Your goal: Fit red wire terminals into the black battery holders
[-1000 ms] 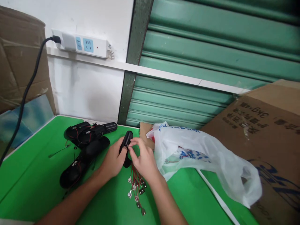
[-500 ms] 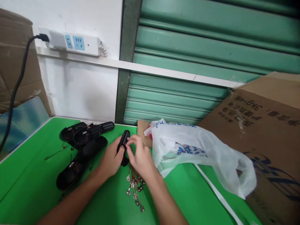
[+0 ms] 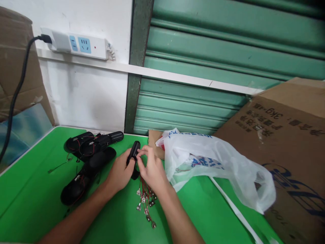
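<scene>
My left hand (image 3: pixel 121 171) is wrapped round a black plastic casing (image 3: pixel 134 148), holding it tilted above the green table. Against the casing's right side, my right hand (image 3: pixel 152 167) has its thumb and fingertips pinched together; what they grip is too small to make out. Below that hand lies a bunch of red wires with small metal ends (image 3: pixel 143 200), partly covered by the hand. To the left rest several similar black casings (image 3: pixel 87 171) with thin wires showing inside their rounded ends.
A white translucent plastic bag (image 3: pixel 218 162) lies at the right, beside a large cardboard box (image 3: pixel 286 135). A white strap (image 3: pixel 236 211) crosses the green table (image 3: pixel 111 223). Behind are a green roller shutter (image 3: pixel 203 44) and a wall power strip (image 3: pixel 99 48) with a black cable (image 3: pixel 19 84).
Both hands stay almost where they were, with the right fingertips still at the casing. The whole view has shifted very slightly.
</scene>
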Demonstrator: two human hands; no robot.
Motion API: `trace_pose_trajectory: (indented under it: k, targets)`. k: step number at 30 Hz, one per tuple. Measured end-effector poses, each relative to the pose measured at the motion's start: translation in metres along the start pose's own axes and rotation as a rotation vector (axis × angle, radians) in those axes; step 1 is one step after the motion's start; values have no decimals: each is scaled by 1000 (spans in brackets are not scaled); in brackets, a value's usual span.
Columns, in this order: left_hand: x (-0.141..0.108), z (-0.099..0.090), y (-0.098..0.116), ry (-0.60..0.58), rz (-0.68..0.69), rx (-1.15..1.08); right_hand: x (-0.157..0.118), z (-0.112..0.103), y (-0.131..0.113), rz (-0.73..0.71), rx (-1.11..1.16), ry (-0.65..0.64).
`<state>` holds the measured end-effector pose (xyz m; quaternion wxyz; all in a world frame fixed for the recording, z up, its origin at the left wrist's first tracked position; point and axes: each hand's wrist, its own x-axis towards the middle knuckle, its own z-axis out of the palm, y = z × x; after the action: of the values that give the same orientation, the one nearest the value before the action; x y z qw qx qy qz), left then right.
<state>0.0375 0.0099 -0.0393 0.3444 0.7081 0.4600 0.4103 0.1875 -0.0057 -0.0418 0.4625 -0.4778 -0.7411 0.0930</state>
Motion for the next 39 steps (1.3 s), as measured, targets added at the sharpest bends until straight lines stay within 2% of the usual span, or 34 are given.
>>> trace_pose_trajectory:
  k: [14, 39]
  targets:
    - [-1, 3, -4, 27, -12, 19, -1, 2, 4, -25, -145, -92]
    - [-5, 6, -2, 66, 16, 22, -1, 17, -1, -205, -202, 34]
